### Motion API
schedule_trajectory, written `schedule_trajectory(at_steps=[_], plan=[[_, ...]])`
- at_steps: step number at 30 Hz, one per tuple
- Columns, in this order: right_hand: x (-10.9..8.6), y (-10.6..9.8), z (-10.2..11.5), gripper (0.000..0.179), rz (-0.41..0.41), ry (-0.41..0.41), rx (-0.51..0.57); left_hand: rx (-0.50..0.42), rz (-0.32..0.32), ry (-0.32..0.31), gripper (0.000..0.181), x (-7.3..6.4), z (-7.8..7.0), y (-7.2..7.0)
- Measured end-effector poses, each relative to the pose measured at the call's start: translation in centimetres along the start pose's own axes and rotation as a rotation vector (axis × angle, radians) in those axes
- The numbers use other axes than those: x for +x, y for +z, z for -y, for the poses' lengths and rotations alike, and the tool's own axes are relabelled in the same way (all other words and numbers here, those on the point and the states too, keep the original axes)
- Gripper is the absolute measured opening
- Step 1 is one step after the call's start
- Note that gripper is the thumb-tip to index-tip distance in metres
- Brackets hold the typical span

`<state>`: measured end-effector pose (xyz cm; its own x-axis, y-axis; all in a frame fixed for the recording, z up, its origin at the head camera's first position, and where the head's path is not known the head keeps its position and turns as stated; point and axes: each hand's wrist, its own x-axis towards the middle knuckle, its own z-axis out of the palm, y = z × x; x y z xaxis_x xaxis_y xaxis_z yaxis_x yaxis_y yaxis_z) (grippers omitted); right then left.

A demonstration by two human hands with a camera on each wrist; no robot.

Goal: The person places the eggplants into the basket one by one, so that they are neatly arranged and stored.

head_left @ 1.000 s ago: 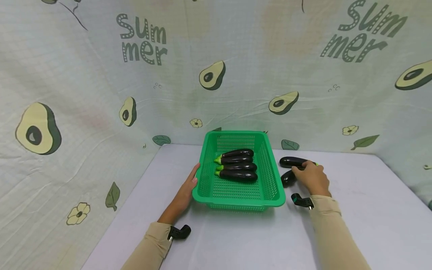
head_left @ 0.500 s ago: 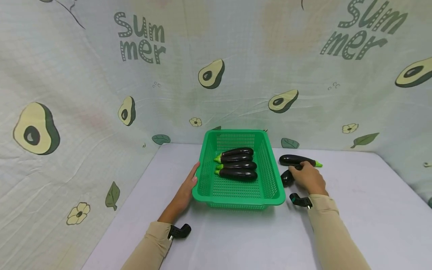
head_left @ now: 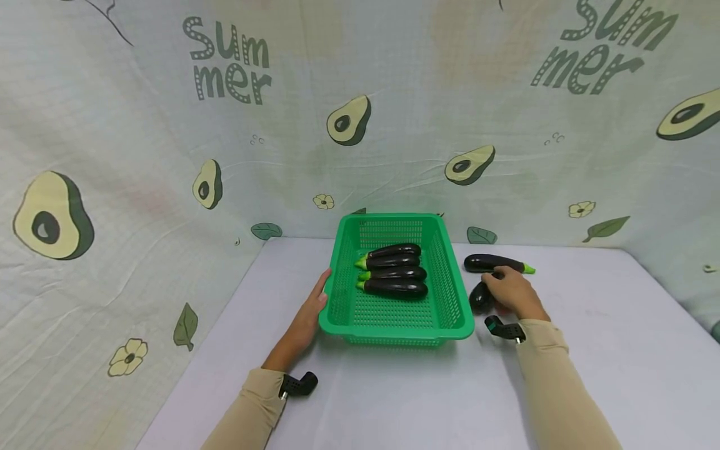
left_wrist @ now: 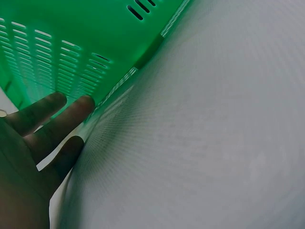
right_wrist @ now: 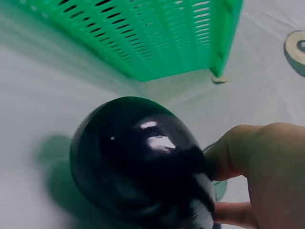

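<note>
A green plastic basket stands mid-table, with several dark eggplants lying side by side in it, stems to the left. At its left side my left hand rests against the wall; in the left wrist view its fingers reach out straight along the slotted side. Right of the basket my right hand grips an eggplant by its narrower part. Its rounded, glossy end fills much of the right wrist view, with the thumb alongside; the stem is hidden by the hand.
Another eggplant lies on the white tablecloth just beyond my right hand, its green stem pointing right. A printed cloth with avocado pictures hangs behind the table and along its left side.
My right hand has drawn slightly back from the far eggplant, whose green stem now shows fully. The eggplant in its grip shows more of its body. My left hand stays at the basket.
</note>
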<state>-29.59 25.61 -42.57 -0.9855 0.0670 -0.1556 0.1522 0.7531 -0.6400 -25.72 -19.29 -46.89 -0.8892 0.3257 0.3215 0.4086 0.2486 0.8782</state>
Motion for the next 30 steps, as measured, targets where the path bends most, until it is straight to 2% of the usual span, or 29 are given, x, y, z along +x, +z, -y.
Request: schedule_trajectory(at_steps=[4, 7, 18, 24, 30], plan=[[-0.3, -0.6, 0.3, 0.077, 0.033, 0.011, 0.083, -0.016, -0.013, 0.018, 0.055, 0.0, 0.0, 0.0], [-0.6, -1.1, 0.6, 0.078, 0.027, 0.020, 0.144, -0.016, -0.015, 0.026, 0.055, 0.0, -0.1, 0.0], [-1.2, -2.3, 1.3, 0.074, -0.139, -0.055, 0.409, -0.009, -0.006, 0.016, 0.055, -0.2, -0.2, 0.1], [-0.9, -2.0, 1.2, 0.072, -0.179, -0.057, 0.428, -0.015, -0.006, 0.007, 0.055, -0.2, -0.3, 0.1], [-0.7, -1.8, 1.1, 0.072, -0.221, -0.091, 0.432, -0.012, -0.011, 0.011, 0.054, -0.2, -0.2, 0.1]])
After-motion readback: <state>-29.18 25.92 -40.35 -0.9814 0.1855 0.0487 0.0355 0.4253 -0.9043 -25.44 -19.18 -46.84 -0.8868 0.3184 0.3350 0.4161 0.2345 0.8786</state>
